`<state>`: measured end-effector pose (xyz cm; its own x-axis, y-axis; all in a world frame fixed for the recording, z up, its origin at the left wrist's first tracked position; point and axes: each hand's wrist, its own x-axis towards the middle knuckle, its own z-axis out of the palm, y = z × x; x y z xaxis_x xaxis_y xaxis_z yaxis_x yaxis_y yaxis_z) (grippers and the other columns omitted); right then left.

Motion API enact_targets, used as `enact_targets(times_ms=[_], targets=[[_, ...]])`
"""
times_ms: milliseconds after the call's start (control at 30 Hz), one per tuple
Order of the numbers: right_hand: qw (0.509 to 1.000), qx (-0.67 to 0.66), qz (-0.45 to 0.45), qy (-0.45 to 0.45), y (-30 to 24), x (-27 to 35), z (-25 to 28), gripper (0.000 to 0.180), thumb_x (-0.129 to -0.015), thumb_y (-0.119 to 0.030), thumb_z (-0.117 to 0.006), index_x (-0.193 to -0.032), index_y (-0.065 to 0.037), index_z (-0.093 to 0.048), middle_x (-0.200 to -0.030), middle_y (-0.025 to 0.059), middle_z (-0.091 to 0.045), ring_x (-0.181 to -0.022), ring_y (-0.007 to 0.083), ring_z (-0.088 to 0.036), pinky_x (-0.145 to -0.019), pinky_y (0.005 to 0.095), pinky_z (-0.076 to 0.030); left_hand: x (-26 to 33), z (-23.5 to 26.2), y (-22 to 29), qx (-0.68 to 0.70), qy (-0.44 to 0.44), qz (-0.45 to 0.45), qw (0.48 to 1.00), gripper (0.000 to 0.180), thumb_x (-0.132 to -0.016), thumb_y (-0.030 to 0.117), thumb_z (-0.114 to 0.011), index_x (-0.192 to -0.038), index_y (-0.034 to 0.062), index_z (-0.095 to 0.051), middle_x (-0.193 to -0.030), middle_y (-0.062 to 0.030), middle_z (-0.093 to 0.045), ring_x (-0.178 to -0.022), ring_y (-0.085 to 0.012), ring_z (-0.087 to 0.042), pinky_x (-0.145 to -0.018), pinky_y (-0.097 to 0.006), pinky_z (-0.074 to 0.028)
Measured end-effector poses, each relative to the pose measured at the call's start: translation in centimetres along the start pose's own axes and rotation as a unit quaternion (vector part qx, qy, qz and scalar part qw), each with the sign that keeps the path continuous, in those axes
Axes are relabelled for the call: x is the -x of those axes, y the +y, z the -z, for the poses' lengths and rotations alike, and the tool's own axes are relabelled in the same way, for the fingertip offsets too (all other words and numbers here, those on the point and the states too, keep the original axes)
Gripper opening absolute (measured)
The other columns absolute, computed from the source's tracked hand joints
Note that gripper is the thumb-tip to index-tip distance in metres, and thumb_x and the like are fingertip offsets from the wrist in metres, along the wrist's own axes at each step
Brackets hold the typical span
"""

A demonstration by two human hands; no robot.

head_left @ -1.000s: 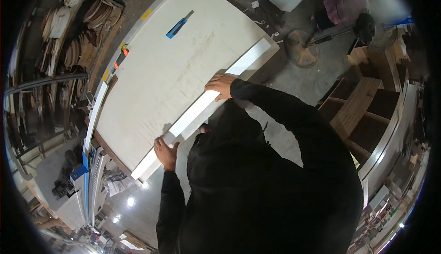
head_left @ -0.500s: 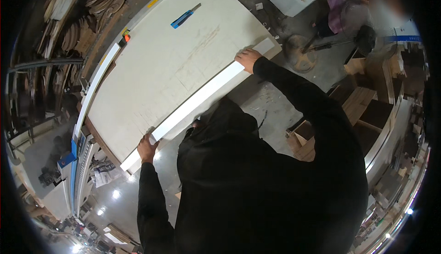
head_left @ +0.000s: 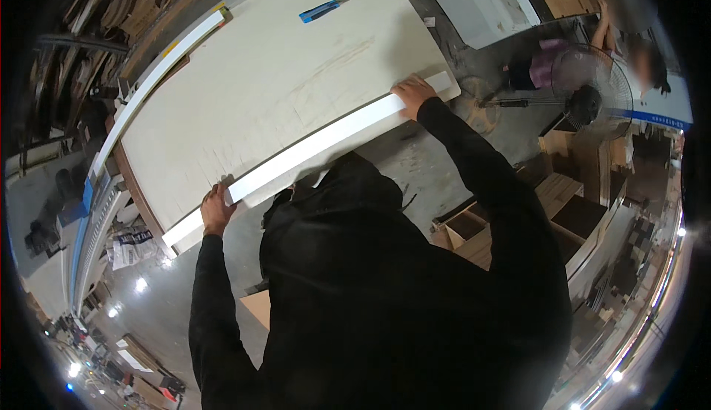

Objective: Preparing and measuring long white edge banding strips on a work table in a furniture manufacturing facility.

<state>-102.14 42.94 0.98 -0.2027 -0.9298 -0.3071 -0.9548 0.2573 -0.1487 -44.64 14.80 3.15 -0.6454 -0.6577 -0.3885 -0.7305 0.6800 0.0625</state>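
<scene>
The white strip [head_left: 318, 142] already lies along the near edge of the table [head_left: 259, 99], so I judge that its laying down is done. Your hands have not let go of it: the left hand [head_left: 216, 210] grips near the left end, the right hand [head_left: 415, 95] near the other end, fingers bent over it. How firmly they press, I cannot tell. The blue knife [head_left: 322, 12] lies apart, and no cut shows on the strip.
</scene>
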Motion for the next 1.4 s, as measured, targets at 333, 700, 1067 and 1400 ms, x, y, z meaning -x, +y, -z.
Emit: enact_targets(times_ms=[333,700,1067,1400], targets=[[0.884,-0.225,-0.402,0.083,15.2,4.0,-5.2,0.091,-0.092,-0.064,-0.061,-0.152,0.0,-0.038,-0.153,0.0202,-0.047,-0.142,0.0311,-0.047,-0.117,0.0385,-0.037,5.4,-1.4,-16.6,0.037,0.193,0.281,0.939,0.078,-0.093,0.052,-0.066,-0.141,-0.006,-0.048,-0.136,-0.0262,-0.057,-0.132,-0.0412,-0.05,-0.116,-0.05,-0.033],[0.918,-0.179,-0.322,0.149,21.1,4.3,-6.3,0.067,-0.091,-0.054,-0.069,-0.127,0.003,-0.065,-0.12,0.0181,-0.072,-0.11,0.0282,-0.067,-0.101,0.0397,-0.047,10.6,-10.1,-28.9,0.271,0.141,0.383,0.872,0.085,-0.08,0.054,-0.078,-0.133,-0.0089,-0.057,-0.128,-0.0307,-0.064,-0.122,-0.0431,-0.061,-0.102,-0.046,-0.048],[0.855,-0.36,-0.341,0.153,24.0,1.6,-10.7,0.087,-0.088,-0.051,-0.078,-0.146,0.005,-0.047,-0.129,0.0179,-0.064,-0.108,0.0254,-0.064,-0.089,0.036,-0.052,12.2,-6.8,-30.3,0.287,0.084,0.415,0.859,0.072,-0.079,0.061,-0.074,-0.112,-0.0033,-0.071,-0.111,-0.0256,-0.071,-0.108,-0.04,-0.067,-0.091,-0.046,-0.052],[0.899,-0.23,-0.372,0.02,22.1,2.6,-10.5,0.083,-0.087,-0.055,-0.076,-0.137,0.008,-0.055,-0.121,0.0203,-0.07,-0.11,0.0293,-0.065,-0.096,0.0399,-0.051,12.1,-3.9,-29.4,0.243,0.079,0.419,0.871,0.066,-0.08,0.057,-0.074,-0.113,-0.001,-0.069,-0.109,-0.026,-0.071,-0.105,-0.042,-0.067,-0.09,-0.047,-0.052]])
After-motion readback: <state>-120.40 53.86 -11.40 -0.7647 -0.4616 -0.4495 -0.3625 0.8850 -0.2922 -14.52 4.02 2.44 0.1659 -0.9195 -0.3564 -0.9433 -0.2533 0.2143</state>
